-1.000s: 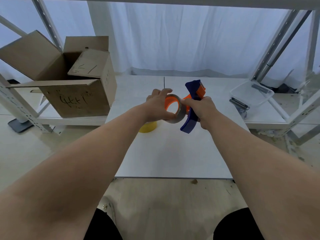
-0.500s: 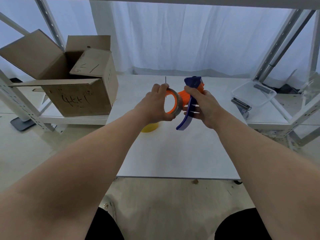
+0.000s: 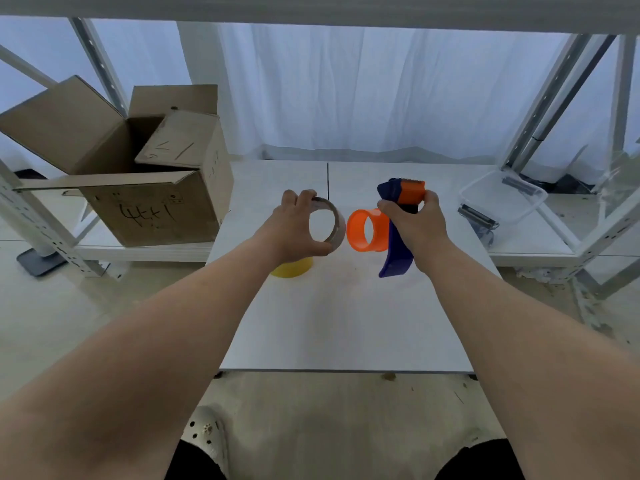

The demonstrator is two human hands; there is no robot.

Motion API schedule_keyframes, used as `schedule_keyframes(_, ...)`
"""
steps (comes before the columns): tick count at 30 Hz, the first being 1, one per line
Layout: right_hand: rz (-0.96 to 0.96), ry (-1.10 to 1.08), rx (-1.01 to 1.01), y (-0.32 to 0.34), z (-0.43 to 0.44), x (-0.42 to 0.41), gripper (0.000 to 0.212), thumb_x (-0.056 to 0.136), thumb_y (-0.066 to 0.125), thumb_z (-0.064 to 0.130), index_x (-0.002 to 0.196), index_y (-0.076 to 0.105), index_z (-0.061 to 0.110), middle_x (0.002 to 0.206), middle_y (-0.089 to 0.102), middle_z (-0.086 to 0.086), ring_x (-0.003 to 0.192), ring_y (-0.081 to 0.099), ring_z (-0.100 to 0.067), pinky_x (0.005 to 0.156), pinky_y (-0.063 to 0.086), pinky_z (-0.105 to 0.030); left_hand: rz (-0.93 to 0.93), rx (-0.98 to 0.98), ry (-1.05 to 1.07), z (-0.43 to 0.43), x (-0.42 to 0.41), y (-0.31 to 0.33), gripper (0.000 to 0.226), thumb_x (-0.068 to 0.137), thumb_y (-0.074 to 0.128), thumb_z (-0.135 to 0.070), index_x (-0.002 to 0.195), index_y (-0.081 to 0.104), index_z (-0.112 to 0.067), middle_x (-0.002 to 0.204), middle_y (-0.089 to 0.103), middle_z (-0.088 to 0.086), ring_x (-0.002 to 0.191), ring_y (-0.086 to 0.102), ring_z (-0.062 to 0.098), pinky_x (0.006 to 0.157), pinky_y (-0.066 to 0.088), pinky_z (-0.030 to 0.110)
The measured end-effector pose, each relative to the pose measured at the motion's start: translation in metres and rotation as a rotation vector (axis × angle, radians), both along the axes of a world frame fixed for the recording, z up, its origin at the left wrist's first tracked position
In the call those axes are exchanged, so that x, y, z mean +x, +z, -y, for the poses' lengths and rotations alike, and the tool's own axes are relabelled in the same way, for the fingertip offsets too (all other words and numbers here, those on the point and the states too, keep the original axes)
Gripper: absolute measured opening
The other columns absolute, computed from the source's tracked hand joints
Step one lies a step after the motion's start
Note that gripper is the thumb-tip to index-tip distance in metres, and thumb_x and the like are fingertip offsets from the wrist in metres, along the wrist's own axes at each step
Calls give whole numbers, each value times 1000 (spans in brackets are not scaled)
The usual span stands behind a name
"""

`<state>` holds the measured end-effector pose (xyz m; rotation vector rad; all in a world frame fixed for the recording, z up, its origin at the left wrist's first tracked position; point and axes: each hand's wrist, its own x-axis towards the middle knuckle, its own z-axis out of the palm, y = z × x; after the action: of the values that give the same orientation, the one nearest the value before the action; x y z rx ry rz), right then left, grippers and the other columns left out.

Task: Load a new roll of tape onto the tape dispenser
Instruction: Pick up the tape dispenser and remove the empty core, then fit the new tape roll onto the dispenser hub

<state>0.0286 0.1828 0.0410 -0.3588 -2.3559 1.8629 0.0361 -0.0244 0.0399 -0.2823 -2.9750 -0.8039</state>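
Observation:
My left hand (image 3: 294,226) grips a thin brown cardboard ring (image 3: 335,221), an empty tape core, held on edge above the white table (image 3: 346,323). My right hand (image 3: 414,220) holds the blue tape dispenser (image 3: 396,259) upright by its body. The dispenser's orange spool (image 3: 367,230) sticks out to the left and is bare. A small gap separates the core from the spool. An orange cutter head (image 3: 412,191) tops the dispenser. A yellow tape roll (image 3: 292,268) lies on the table, partly hidden under my left wrist.
An open cardboard box (image 3: 152,206) stands on a low shelf at the left. A clear plastic tub (image 3: 502,199) with metal parts beside it sits at the right. Metal rack posts (image 3: 554,98) flank the table, and a white curtain hangs behind.
The brown core was on the orange spool. My left hand has pulled it off to the left, and the spool is now bare. The dispenser has turned more upright.

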Motion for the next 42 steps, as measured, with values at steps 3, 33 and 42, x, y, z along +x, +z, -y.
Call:
schedule_keyframes(3,-19,-8,-27,-2,-8,-6,52,77,72,37,117,41,30,94,56,10,83,58,-17,70,50,-32,-35,-16,54,0,-7,-8,94,67,73,-47,141,24,-17,136,34,8,121,45,32,98,39,37)
schedule_keyframes(33,198,-9,-101,-57,-20,-60,47,77,61,44,113,48,18,89,56,-3,78,59,-22,87,55,-47,222,-437,95,-27,-79,-68,79,85,48,-60,147,18,-21,157,14,9,145,6,28,114,-2,55)
schedule_keyframes(42,200,152,-111,-50,30,-48,50,75,64,41,110,48,11,79,54,-2,64,54,-18,67,53,-37,219,-321,178,35,-31,-53,66,88,53,-44,142,30,-13,141,35,16,128,36,37,104,35,48)
